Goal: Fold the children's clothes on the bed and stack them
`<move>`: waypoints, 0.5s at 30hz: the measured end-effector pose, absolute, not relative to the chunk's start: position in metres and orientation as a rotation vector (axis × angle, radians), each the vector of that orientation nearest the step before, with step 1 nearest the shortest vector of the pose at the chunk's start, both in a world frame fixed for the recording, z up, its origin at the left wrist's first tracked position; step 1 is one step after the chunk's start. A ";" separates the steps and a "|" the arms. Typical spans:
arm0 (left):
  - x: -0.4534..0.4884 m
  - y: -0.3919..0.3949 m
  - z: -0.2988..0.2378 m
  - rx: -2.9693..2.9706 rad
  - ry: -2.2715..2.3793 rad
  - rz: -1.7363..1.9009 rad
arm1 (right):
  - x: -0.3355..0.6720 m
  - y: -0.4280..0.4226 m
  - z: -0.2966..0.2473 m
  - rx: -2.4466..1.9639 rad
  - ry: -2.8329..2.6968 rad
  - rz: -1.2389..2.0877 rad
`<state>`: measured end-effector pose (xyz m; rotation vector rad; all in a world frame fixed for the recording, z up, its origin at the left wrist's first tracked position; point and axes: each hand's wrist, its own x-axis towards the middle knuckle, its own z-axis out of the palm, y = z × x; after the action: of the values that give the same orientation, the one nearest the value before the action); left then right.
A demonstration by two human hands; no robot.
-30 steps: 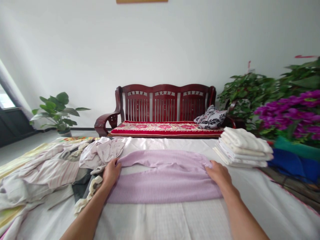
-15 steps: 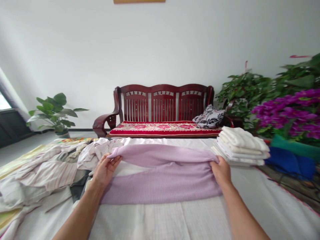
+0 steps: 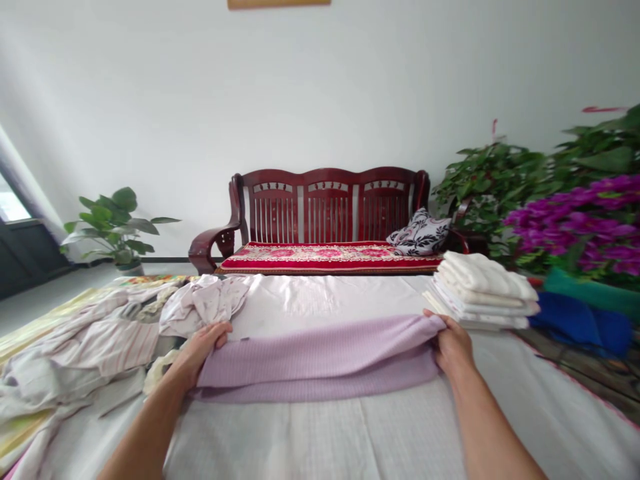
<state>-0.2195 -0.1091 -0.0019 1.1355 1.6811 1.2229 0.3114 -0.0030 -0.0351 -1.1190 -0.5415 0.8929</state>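
Note:
A pair of lavender ribbed pants lies stretched sideways across the white cloth, one leg laid over the other with a strip of the lower leg showing at the near edge. My left hand is closed on the leg ends at the left, its fingertips partly hidden. At the opposite end, my right hand pinches the gathered waist, lifting it slightly off the cloth. Behind my right hand stands a stack of folded white cloths.
Loose, rumpled clothes pile up on the left, with a floral pale garment nearest my left hand. White cloth covers the work surface. Beyond it stands a dark red wooden bench. Purple flowers and a blue item are on the right.
The far leg of the pants has come down toward me over the near leg, closing the gap between them. Both hands have moved nearer, the left one also slightly leftward.

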 end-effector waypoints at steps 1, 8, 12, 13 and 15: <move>-0.221 -0.110 -0.003 1.201 1.720 1.177 | 0.312 -0.004 -0.033 -1.095 -0.526 0.914; -0.232 -0.113 -0.016 1.701 1.905 0.956 | 0.320 -0.004 -0.031 -1.037 -0.526 0.928; -0.229 -0.121 -0.005 2.010 2.058 0.866 | 0.326 0.000 -0.031 -1.072 -0.562 0.888; -0.230 -0.123 -0.002 2.079 2.098 0.818 | 0.327 0.000 -0.031 -1.088 -0.601 0.879; -0.238 -0.127 0.002 2.129 2.197 0.663 | 0.327 -0.002 -0.031 -1.122 -0.696 0.881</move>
<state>-0.2381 -0.1271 0.0023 2.1292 2.1973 0.6632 0.3267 -0.0020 -0.0311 -1.1222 -0.6962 0.8808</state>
